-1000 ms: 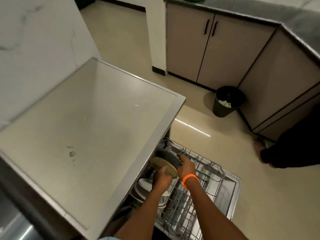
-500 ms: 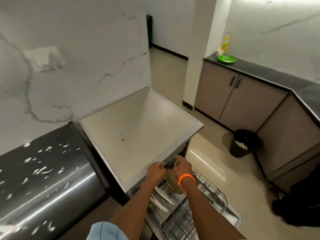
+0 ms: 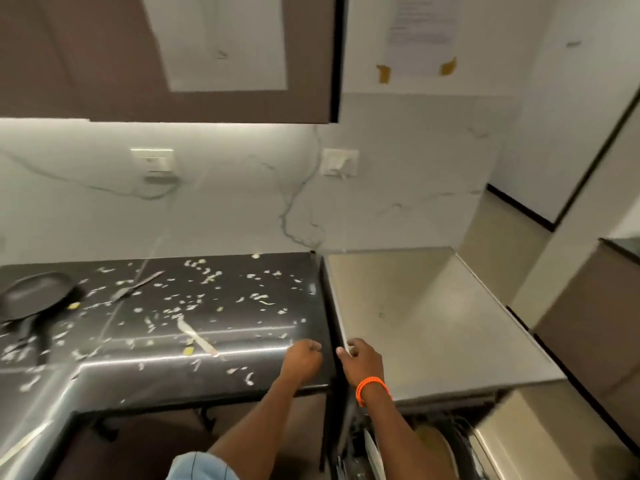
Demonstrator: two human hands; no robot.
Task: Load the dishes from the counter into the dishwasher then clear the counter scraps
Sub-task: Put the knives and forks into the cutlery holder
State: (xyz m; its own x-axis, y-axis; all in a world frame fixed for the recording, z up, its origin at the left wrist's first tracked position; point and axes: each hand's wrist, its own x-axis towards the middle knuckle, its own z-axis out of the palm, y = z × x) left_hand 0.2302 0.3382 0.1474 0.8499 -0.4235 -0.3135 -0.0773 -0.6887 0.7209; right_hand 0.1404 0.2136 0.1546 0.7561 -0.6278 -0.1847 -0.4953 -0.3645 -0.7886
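A black counter (image 3: 242, 372) strewn with pale food scraps (image 3: 207, 275) fills the left. On it lie a black pan (image 3: 34, 294) at far left, a knife (image 3: 138, 285) further back, and a pale-handled utensil (image 3: 195, 336) near the front edge. My left hand (image 3: 303, 358) hovers over the counter's right front corner, fingers curled, holding nothing. My right hand (image 3: 362, 363), with an orange wristband, hangs beside it over the dishwasher's steel top (image 3: 433, 323), loosely curled and empty. Below, the dishwasher rack (image 3: 460, 441) shows a tan plate (image 3: 433, 445) and a white plate (image 3: 372, 452).
A marble backsplash with two wall sockets (image 3: 152, 164) rises behind the counter, under a brown wall cabinet (image 3: 86, 64). A narrow gap separates counter and dishwasher. Beige floor (image 3: 498, 230) and more cabinets (image 3: 595, 323) lie to the right.
Both hands let go of the tan plate, left it in the rack, and rose to counter height. My view swung up and left, from the dishwasher to the scrap-covered counter.
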